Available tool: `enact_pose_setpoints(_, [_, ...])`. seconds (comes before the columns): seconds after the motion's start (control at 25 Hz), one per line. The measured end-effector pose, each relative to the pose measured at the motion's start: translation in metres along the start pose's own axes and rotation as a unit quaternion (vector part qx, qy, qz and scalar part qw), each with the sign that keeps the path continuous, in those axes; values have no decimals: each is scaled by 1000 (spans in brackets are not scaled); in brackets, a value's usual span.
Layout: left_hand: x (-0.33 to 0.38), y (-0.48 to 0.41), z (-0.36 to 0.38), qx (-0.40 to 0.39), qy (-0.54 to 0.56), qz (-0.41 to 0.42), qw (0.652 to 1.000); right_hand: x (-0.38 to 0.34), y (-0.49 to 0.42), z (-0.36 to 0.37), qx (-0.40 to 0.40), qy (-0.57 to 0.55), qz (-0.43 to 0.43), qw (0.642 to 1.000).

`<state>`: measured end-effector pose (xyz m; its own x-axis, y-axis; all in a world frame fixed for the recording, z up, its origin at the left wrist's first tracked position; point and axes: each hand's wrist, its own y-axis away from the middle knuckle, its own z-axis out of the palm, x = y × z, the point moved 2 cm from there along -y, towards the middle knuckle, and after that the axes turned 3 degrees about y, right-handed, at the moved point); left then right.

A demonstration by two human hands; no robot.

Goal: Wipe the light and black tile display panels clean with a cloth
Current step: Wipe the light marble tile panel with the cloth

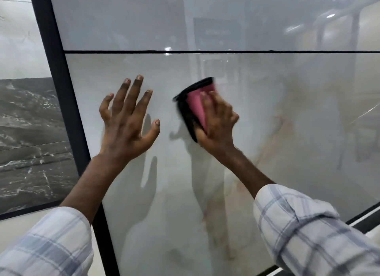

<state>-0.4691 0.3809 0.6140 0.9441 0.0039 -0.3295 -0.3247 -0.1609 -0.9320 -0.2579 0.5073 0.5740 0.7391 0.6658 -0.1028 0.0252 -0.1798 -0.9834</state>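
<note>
Steeply upright, top leftward: cloth (196,110) in right hand (219,123) grip; left hand (125,121) released, flat on light panel (298,115)

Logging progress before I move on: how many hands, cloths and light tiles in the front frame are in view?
Hands: 2, the left hand spread open, the right hand holding the cloth.
Cloths: 1, pink and black.
Light tiles: 2, the upper tile and the lower tile.
Total: 5.
</note>
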Motion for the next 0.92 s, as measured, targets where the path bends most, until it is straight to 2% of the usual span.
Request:
enact_pose_setpoints(0.04, [-2,-2,-3,-4,-13,-10,1000,0,-8,-3,-14,19,-125,992])
enact_pose_setpoints(0.08, [-4,-4,-4,-16,-25,-11,999,13,-19,-9,-12,33,-188,982])
enact_pose_setpoints(0.12, [-7,-4,-3,-32,-35,-5,999,33,-29,-14,-5,34,-173,984])
enact_pose_setpoints(0.16, [-10,-2,-2,-47,-42,4,998,59,-36,-18,3,19,-89,996])
enact_pose_setpoints(0.2, [-13,0,1,-58,-49,12,997,86,-36,-19,16,-6,44,999])
enact_pose_setpoints(0.24, [-13,2,3,-63,-57,18,996,112,-29,-18,35,-35,193,980])
enact_pose_setpoints(0.28, [-12,5,5,-63,-62,19,996,130,-19,-18,49,-59,330,941])
enact_pose_setpoints(0.32, [-9,7,7,-61,-65,15,996,138,-9,-17,56,-73,429,899])
enact_pose_setpoints(0.36, [-6,8,9,-61,-65,11,996,137,-5,-18,60,-73,480,872])
enact_pose_setpoints(0.4, [-4,8,10,-61,-64,6,996,128,-8,-20,62,-67,494,865])
enact_pose_setpoints(0.44, [-3,8,10,-61,-63,4,996,112,-18,-20,61,-61,480,873])
enact_pose_setpoints(0.48, [-3,8,11,-59,-65,6,996,91,-31,-18,56,-56,438,895])
enact_pose_setpoints(0.52, [-3,8,12,-56,-71,9,996,65,-45,-18,53,-48,360,930])
enact_pose_setpoints(0.6, [-4,10,13,-48,-89,17,995,6,-67,-14,42,-12,85,995])
enact_pose_setpoints(0.64, [-4,10,14,-43,-98,17,994,-17,-73,-12,34,5,-70,997])
enact_pose_setpoints(0.68, [-4,10,15,-38,-104,16,994,-26,-82,-14,29,16,-195,980])
enact_pose_setpoints(0.72, [-4,10,16,-35,-104,15,994,-23,-92,-16,32,23,-267,963])
enact_pose_setpoints(0.76, [-3,11,17,-30,-101,18,994,-9,-102,-19,45,24,-280,959])
enact_pose_setpoints(0.8, [-3,11,18,-27,-97,20,995,13,-110,-22,55,19,-235,970])
enact_pose_setpoints(0.84, [-3,12,19,-26,-95,21,995,41,-113,-23,57,5,-139,989])
enact_pose_setpoints(0.88, [-4,13,19,-28,-93,21,995,69,-110,-25,56,-16,-6,998])
enact_pose_setpoints(0.92, [-5,14,20,-31,-91,20,995,95,-103,-25,62,-39,131,989])
